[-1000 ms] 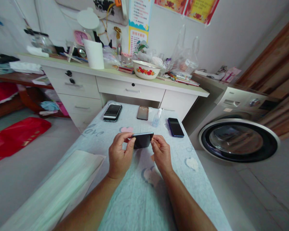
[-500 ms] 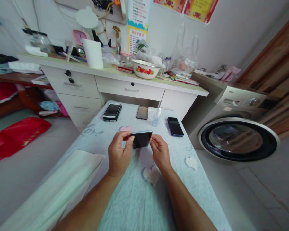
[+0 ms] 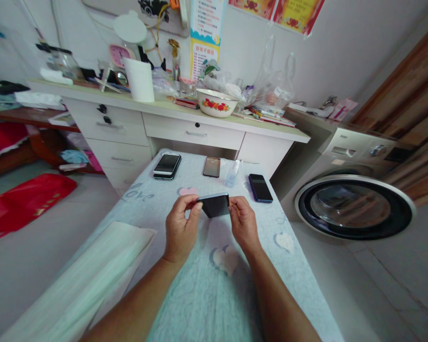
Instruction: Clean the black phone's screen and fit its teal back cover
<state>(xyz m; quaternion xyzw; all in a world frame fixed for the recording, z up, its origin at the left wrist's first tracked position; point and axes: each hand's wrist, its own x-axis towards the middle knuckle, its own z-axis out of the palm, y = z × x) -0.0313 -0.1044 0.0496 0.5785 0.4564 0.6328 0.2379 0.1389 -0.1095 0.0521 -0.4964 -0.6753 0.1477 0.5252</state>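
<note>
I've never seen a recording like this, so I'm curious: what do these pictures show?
There is no machine, just a person's bare left hand and right hand. Every picture comes from one camera worn on that person's head, looking forward and down. Both hands hold a dark phone by its ends, over a cloth-covered table. Beyond it, left to right, are a stack of phone-like items, a brownish flat item, a clear bottle and a blue-edged phone.

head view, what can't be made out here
In the head view:
Held phone: back hidden, turned away from the camera.
Lower item of the stack: mostly covered by the upper phone.
Wall chart: fine print too small to read; top cut off by picture edge.
</note>
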